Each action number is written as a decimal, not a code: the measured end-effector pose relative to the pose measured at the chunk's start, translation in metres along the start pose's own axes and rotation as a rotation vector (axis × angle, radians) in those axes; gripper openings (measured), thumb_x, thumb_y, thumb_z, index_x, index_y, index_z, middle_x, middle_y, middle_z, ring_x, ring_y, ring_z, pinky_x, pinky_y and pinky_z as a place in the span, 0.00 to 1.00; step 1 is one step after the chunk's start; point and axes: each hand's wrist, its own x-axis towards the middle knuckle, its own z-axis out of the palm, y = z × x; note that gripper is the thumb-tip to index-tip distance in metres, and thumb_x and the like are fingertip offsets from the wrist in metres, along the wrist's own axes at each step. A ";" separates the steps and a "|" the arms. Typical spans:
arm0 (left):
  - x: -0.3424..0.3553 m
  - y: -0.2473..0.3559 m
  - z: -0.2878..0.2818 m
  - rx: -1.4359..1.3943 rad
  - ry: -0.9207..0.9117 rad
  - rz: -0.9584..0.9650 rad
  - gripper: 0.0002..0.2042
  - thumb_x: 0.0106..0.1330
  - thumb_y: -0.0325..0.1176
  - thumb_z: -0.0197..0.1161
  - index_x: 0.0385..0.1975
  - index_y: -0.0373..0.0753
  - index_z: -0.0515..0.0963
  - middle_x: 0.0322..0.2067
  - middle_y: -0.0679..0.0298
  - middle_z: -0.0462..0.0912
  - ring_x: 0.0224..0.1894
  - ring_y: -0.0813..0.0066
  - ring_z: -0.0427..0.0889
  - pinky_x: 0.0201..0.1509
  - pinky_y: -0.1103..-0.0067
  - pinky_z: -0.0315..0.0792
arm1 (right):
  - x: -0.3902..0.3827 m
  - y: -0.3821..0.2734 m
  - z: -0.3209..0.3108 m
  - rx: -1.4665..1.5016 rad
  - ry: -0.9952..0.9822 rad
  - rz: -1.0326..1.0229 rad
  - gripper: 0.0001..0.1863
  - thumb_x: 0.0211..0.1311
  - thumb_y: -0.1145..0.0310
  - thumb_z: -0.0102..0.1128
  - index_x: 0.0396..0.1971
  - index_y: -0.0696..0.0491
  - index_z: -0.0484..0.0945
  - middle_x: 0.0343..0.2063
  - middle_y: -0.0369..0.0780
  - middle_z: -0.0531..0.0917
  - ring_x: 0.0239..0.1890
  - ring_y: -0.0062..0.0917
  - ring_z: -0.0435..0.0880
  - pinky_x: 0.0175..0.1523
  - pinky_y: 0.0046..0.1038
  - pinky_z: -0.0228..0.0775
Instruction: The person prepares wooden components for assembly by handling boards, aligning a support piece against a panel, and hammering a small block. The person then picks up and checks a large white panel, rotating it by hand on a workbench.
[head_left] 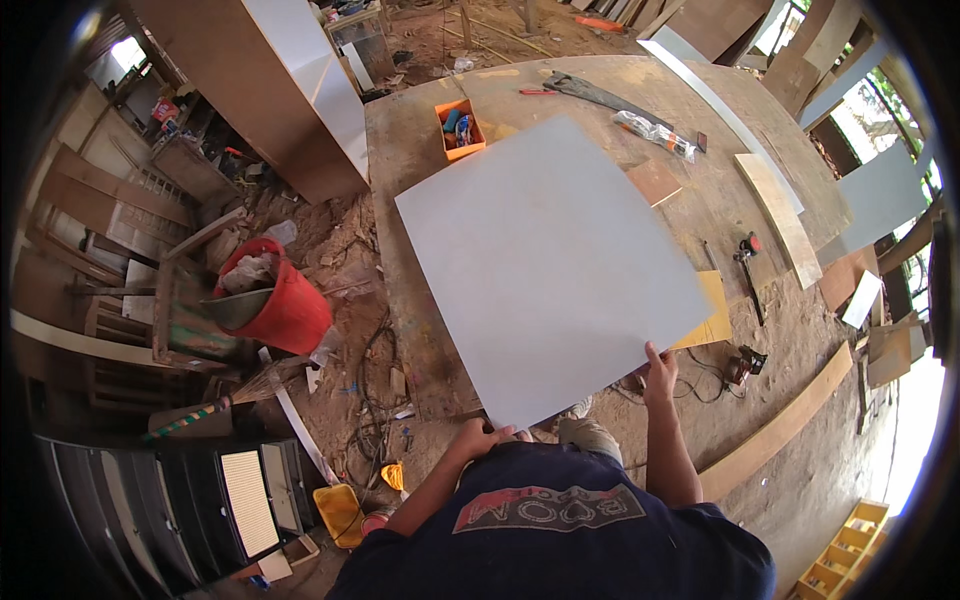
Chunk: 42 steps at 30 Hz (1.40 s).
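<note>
Gripping the near edge of a large grey board (545, 265), the left hand (478, 438) and right hand (659, 374) hold it at centre frame. It lies over a wooden workbench (420, 340) (an orange box (461, 129) sits above it).

carpentry workshop | plywood workbench (420, 130) | handsaw (590, 93) | stacked boards (790, 215) | dirt floor (350, 260)

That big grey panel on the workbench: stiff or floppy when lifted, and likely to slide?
The grey panel probably stays stiff: its edges look straight though it overhangs the workbench. Its smooth face likely slides easily. It seems awkward for its size, since the left hand and right hand both grip its near edge.
</note>
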 end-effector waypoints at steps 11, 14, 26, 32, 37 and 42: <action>0.026 0.060 0.045 0.254 0.195 0.385 0.30 0.70 0.59 0.67 0.29 0.30 0.82 0.29 0.48 0.88 0.32 0.57 0.90 0.38 0.65 0.79 | -0.095 -0.213 0.127 -0.243 -0.313 -0.746 0.12 0.66 0.76 0.67 0.47 0.61 0.78 0.38 0.38 0.86 0.41 0.20 0.83 0.50 0.27 0.75; 0.029 0.085 0.035 -0.039 0.142 0.440 0.25 0.71 0.54 0.70 0.31 0.32 0.81 0.25 0.54 0.86 0.28 0.65 0.87 0.35 0.69 0.78 | -0.120 -0.234 0.144 -0.464 -0.424 -0.922 0.18 0.59 0.76 0.69 0.49 0.62 0.79 0.38 0.40 0.89 0.39 0.27 0.87 0.48 0.32 0.79; -0.036 0.171 -0.049 -0.647 0.393 0.694 0.24 0.77 0.34 0.66 0.67 0.35 0.68 0.46 0.57 0.83 0.45 0.73 0.82 0.47 0.76 0.78 | -0.146 -0.190 0.167 -0.334 -0.543 -1.290 0.15 0.48 0.68 0.76 0.19 0.52 0.74 0.13 0.37 0.75 0.11 0.30 0.77 0.20 0.28 0.68; -0.039 0.194 -0.029 -0.640 0.241 0.783 0.28 0.75 0.31 0.66 0.71 0.35 0.65 0.60 0.51 0.77 0.60 0.64 0.79 0.55 0.71 0.79 | -0.145 -0.192 0.152 -0.371 -0.530 -1.081 0.19 0.53 0.66 0.75 0.41 0.60 0.80 0.29 0.45 0.83 0.28 0.36 0.85 0.35 0.32 0.76; -0.008 0.167 -0.016 -0.385 0.091 0.720 0.35 0.73 0.42 0.69 0.74 0.33 0.63 0.65 0.46 0.75 0.66 0.55 0.78 0.64 0.67 0.78 | -0.131 -0.182 0.158 -0.224 -0.440 -0.765 0.20 0.70 0.65 0.64 0.54 0.63 0.77 0.39 0.48 0.87 0.44 0.26 0.85 0.51 0.32 0.77; 0.040 0.082 0.035 -0.146 -0.027 0.482 0.39 0.71 0.52 0.71 0.70 0.28 0.67 0.61 0.38 0.79 0.63 0.51 0.83 0.65 0.64 0.78 | -0.061 -0.187 0.146 -0.040 -0.058 -0.592 0.22 0.77 0.54 0.62 0.48 0.63 0.79 0.31 0.38 0.85 0.36 0.18 0.80 0.42 0.26 0.74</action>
